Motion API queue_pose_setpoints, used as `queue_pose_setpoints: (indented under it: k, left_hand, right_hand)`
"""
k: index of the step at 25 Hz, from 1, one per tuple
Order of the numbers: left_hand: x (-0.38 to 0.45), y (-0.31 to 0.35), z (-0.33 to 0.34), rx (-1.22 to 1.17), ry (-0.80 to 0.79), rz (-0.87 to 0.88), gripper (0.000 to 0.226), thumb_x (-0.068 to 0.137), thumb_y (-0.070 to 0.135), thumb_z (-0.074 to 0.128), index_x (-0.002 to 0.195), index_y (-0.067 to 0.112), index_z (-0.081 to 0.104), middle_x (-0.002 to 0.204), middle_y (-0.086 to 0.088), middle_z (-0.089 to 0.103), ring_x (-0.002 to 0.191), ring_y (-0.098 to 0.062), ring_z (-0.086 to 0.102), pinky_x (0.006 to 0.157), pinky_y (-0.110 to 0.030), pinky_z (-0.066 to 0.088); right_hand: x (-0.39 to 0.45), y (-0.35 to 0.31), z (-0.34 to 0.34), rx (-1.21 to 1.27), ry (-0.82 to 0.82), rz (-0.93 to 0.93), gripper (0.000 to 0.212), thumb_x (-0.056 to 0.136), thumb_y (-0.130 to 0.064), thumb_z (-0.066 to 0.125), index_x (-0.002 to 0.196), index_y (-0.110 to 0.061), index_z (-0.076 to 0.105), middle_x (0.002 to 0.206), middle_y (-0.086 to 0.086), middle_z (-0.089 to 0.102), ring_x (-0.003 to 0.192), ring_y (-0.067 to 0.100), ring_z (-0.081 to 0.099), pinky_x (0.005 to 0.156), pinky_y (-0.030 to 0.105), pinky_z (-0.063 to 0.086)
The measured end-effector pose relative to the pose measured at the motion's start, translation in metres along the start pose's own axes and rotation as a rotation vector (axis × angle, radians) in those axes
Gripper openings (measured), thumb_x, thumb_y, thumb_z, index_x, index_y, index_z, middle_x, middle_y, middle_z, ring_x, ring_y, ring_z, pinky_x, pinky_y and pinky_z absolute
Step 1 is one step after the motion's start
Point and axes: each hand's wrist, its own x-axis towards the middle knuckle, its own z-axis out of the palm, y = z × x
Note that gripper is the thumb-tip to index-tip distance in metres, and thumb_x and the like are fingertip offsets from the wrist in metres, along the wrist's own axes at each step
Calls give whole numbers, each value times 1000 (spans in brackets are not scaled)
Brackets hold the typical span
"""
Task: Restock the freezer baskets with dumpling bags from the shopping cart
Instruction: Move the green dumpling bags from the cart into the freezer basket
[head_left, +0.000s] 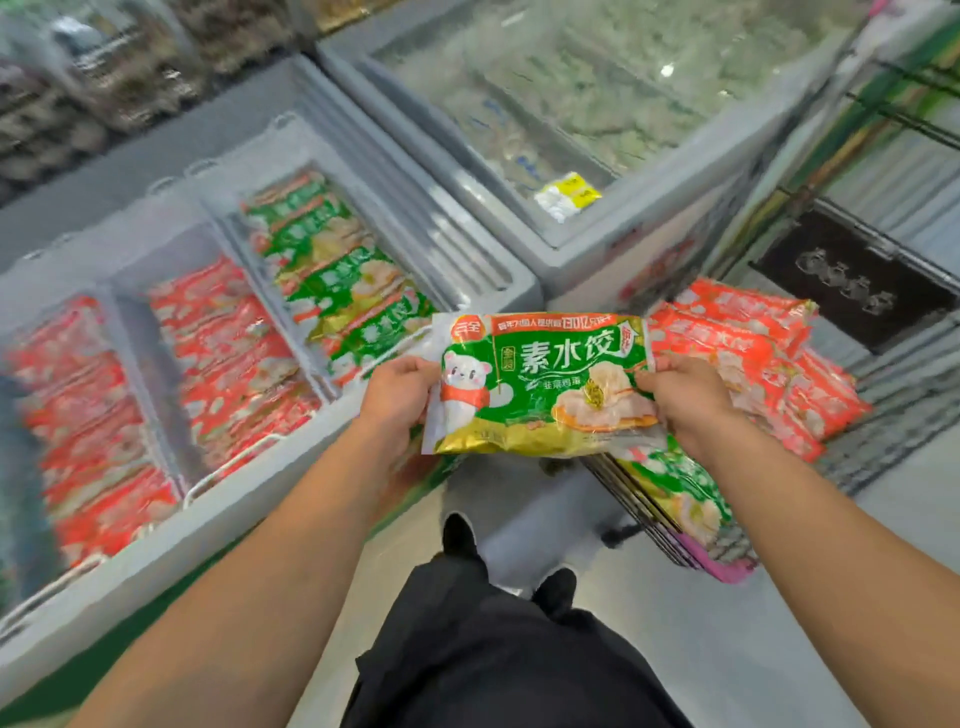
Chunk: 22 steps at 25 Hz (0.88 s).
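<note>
**Inspector:** Presently, nearest the camera, both hands grip one green plastic dumpling bag with a white bear printed on it (540, 384). The left hand (397, 387) pinches its left edge, the right hand (683, 397) its right edge. It is held flat in the air, between freezer and cart.

**Clerk:** And what is left in the cart?

**Inspector:** The wire shopping cart (883, 415), at the right, holds a stack of red dumpling bags (753, 353) and at least one more green bag (685, 493) just below the right hand. I judge unloading far from finished.

**Clerk:** The freezer?

**Inspector:** The grey chest freezer (260, 499), at the left, stands uncovered. Its white wire baskets of red bags (208, 364) look well filled; beyond them the basket of green bags (337, 275) also looks nearly full. The held bag belongs there, in my judgement.
</note>
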Motion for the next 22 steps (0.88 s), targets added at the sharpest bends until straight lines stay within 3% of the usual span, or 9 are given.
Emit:
queue_pose_setpoints:
  k: [3,8,15,20,22]
  left_hand:
    - [2,-8,-69,-28,137,-29,30,89,10,61,60,14,57,63,-10,58,62,-23,54,60,-32,41]
    - [24,-18,-156,-57,220,-74,25,90,14,60,65,14,60,65,-10,58,62,-22,52,59,-33,41]
    - [83,-13,-256,-88,237,-75,31,90,11,59,60,14,53,57,-8,50,50,-20,41,50,-26,32]
    - [125,13,-303,-109,300,-46,28,87,16,63,60,15,55,65,-10,55,61,-21,48,60,-30,38]
    - [146,23,-315,-105,293,-32,23,87,19,62,66,15,56,63,-11,50,59,-20,44,59,-31,37]
  right_hand:
    - [-14,-30,65,-95,-116,-77,22,85,-5,62,65,-14,63,69,10,67,66,24,61,67,41,51]
    - [-19,-62,159,-209,-213,-135,14,86,-7,62,74,-10,68,75,10,71,70,25,67,70,41,56]
    - [-20,-114,284,-255,-192,-209,20,86,-8,64,67,-14,63,68,5,67,71,26,65,68,41,53]
    - [-7,-155,351,-272,-187,-229,17,84,-10,64,69,-15,58,75,16,66,73,27,62,70,47,54]
    - [4,-173,374,-275,-199,-255,17,85,-9,64,71,-15,57,72,11,63,73,25,59,66,42,52]
